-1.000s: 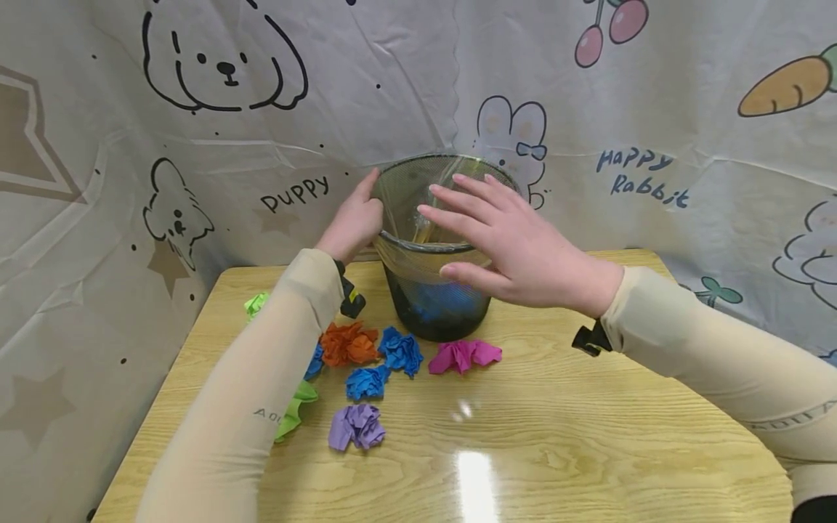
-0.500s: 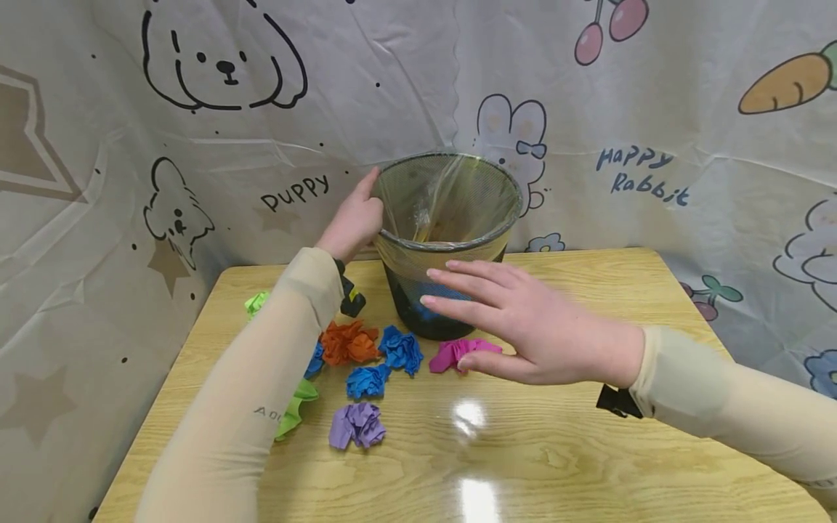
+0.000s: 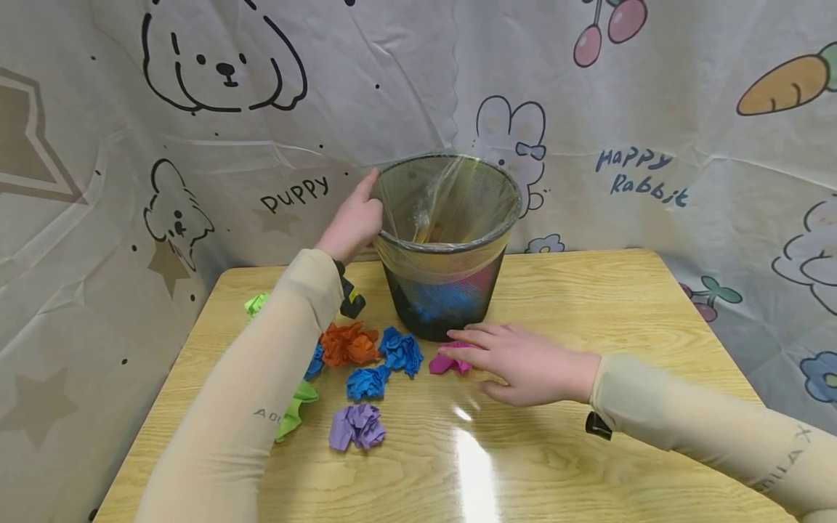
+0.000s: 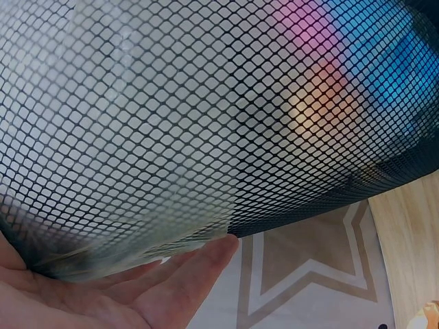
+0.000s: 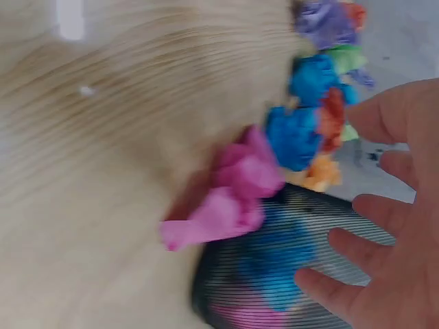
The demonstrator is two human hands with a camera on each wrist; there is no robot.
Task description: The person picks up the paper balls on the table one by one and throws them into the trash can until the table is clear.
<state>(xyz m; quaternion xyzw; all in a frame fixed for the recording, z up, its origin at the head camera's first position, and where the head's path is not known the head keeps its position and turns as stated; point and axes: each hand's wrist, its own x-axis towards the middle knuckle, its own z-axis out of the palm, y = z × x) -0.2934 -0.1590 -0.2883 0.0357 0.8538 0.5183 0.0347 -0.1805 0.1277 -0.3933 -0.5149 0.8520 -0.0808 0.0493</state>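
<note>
At two o'clock, only the left-wrist view shows an orange patch (image 4: 326, 103) inside the bin (image 4: 151, 116); left hand (image 3: 354, 224) grips it, right hand (image 3: 526, 365) splays wide.

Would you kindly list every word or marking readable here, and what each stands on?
"Puppy": on the backdrop, left of the mesh bin.
"Happy Rabbit": on the backdrop, right of the mesh bin, over two lines.
"AO…": on the left sleeve; the rest is unclear.
Right sleeve: lettering too blurred to read surely.
</note>
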